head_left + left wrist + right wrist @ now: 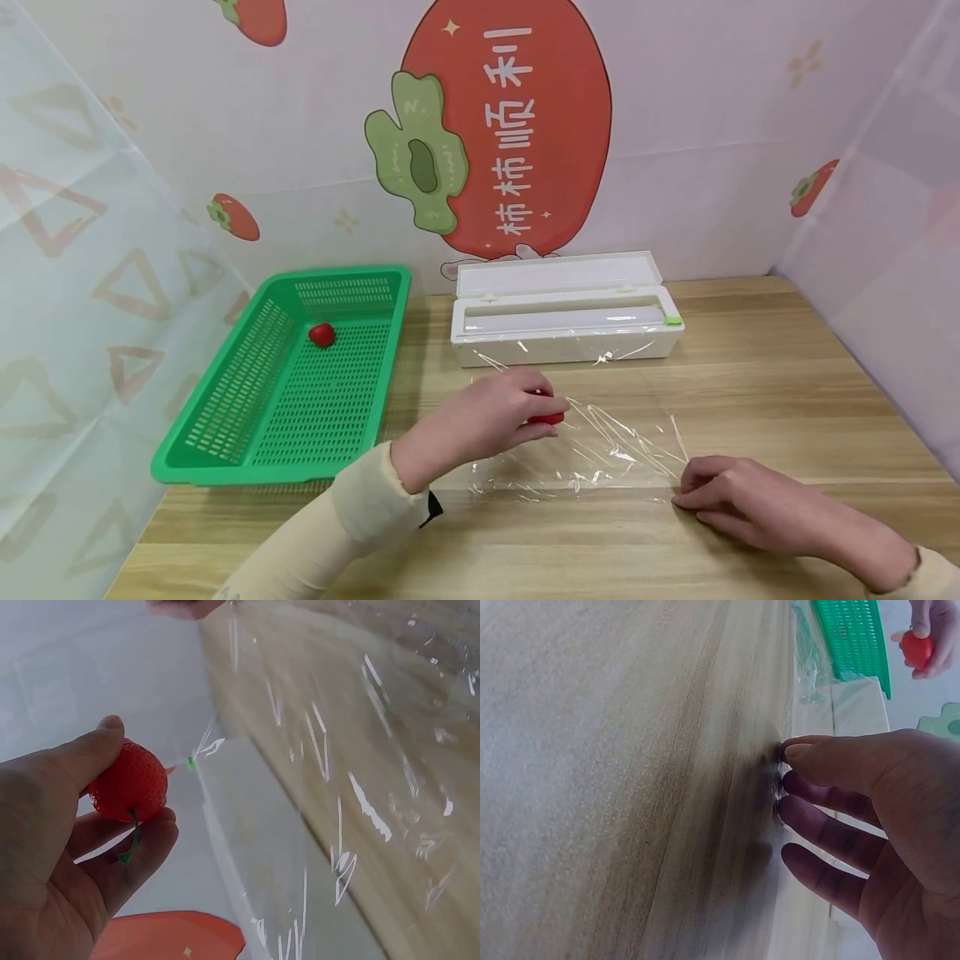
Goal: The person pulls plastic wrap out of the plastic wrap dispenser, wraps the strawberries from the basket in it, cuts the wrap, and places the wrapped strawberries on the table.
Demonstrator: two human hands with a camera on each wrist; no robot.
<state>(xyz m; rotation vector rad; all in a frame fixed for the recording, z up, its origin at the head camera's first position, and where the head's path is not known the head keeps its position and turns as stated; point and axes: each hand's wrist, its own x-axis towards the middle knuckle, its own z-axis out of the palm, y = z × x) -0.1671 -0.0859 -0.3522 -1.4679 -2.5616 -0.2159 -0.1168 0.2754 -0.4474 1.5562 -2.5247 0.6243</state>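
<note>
Head view: your left hand (498,412) is holding a red fruit (546,417) over clear film (540,477) running toward you from a white box (570,347); your right hand (750,500) is pinching the film's near right corner. A second red fruit (322,335) is lying in a green basket (247,475). Left wrist view: only here is the green stem (134,832) showing, pointing toward this view's lower edge; the fruit is looking nearly round, its long axis unclear. Right wrist view: your other fingers (836,836) are sitting apart.
</note>
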